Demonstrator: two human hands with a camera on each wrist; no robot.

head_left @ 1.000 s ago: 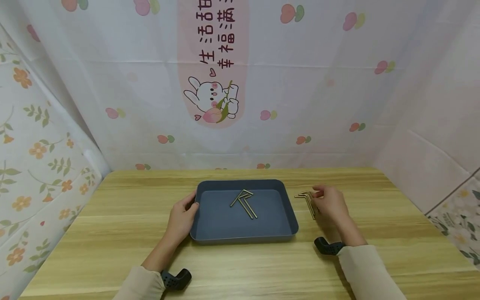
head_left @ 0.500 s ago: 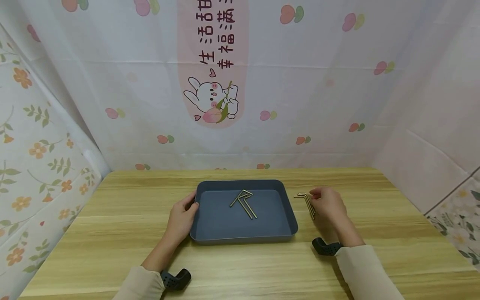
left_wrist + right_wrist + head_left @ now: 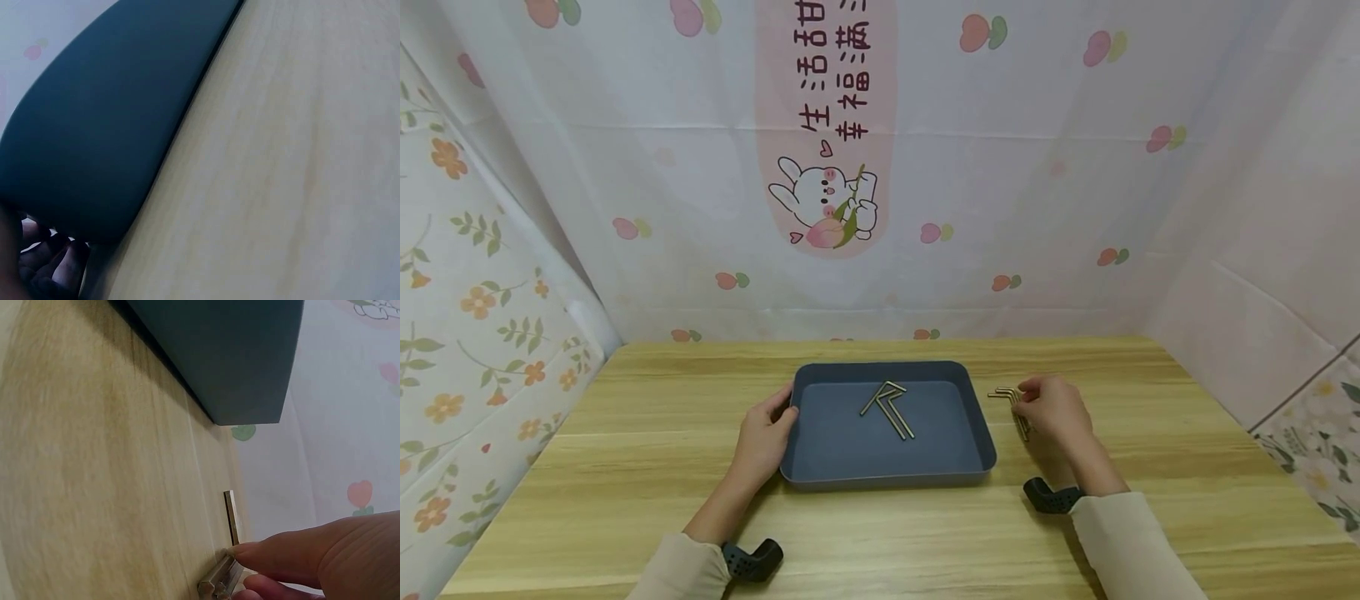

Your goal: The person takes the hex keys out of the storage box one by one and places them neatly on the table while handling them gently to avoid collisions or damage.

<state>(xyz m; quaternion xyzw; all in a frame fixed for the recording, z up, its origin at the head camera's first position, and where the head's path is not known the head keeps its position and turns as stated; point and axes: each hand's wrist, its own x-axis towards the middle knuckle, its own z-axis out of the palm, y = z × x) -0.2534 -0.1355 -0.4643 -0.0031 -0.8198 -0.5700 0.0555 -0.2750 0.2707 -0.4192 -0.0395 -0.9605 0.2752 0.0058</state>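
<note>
A shallow dark blue-grey tray (image 3: 838, 446) sits in the middle of the table. My left hand (image 3: 763, 435) grips its left side, thumb at the rim; in the left wrist view curled fingers (image 3: 70, 265) show at the tray's wall (image 3: 119, 112). Several brass-coloured L-shaped hex keys (image 3: 891, 414) lie inside the tray, overlapping. To the right of the tray, more hex keys (image 3: 1003, 392) lie bunched on the table. My right hand (image 3: 1057, 414) pinches at this bunch between thumb and fingers; the right wrist view shows the thumb pressed against the keys (image 3: 220, 578).
The wooden table (image 3: 880, 542) runs back to a printed cloth backdrop (image 3: 1037, 167), and a floral cloth (image 3: 475, 375) hangs at the left. A black wrist device (image 3: 752, 560) sits at my left cuff, another black device (image 3: 1051, 495) at my right.
My right hand has shifted slightly left, and its thumb has come over onto the bunch of hex keys. My left hand and the tray have stayed in place.
</note>
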